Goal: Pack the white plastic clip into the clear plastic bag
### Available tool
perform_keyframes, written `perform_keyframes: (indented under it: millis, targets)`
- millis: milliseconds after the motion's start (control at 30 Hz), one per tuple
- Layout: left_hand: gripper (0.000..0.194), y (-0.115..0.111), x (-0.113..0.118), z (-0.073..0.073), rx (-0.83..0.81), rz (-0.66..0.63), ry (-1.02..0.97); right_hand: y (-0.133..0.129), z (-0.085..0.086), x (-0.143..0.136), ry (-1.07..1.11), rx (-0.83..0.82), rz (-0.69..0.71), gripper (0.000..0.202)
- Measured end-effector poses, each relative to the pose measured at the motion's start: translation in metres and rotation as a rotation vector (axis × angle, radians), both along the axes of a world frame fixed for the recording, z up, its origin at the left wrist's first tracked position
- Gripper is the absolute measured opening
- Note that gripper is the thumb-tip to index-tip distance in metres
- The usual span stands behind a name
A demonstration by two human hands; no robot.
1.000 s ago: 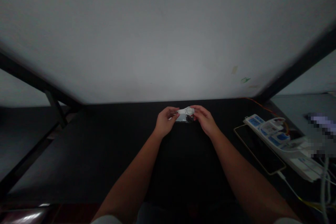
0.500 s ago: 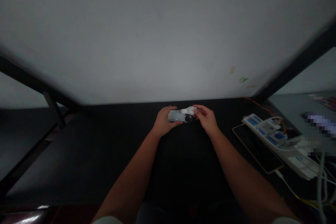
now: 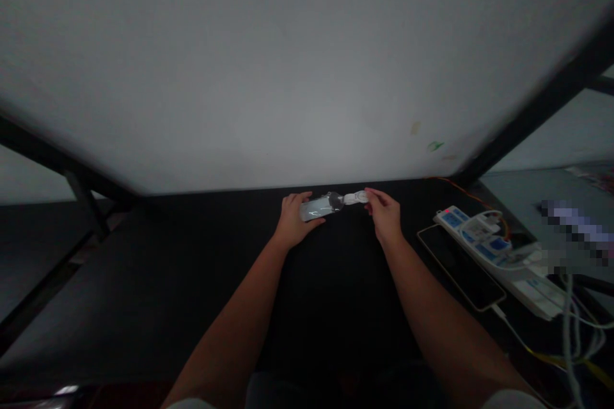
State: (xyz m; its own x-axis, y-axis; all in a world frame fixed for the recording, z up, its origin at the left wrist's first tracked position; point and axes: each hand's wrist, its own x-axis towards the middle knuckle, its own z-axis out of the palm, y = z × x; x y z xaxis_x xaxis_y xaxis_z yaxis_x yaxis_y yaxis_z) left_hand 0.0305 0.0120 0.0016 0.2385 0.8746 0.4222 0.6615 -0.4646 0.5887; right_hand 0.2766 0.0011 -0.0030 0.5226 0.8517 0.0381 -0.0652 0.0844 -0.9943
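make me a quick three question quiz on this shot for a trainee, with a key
1. Which hand holds the white watch, and which the shiny packet?
2. True or false: the phone lies to the left of the power strip in the picture.
3. Fill in: a ____ is plugged into the end of the phone nearer the person.

Key:
1. The right hand holds the watch; the left hand holds the packet.
2. True.
3. Cable.
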Motion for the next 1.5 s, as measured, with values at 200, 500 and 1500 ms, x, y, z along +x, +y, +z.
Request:
perform_keyframes:
  millis: [200, 500, 1500]
  targets:
    - [0.068, -0.005, 0.009, 0.003, 0.038, -0.078, 0.008, -0.008, 0.005, -0.019, 0.059, -0.033, 0.294, 0.045]
    - [0.060, -0.011, 0.018, 0.007, 0.052, -0.091, -0.012, -0.008, 0.002, -0.027, -0.009, -0.096, 0.479, 0.039]
    - [0.049, -0.011, 0.017, 0.008, -0.518, -0.145, -0.699, -0.010, 0.009, -0.021, 0.178, -0.004, 0.434, 0.042]
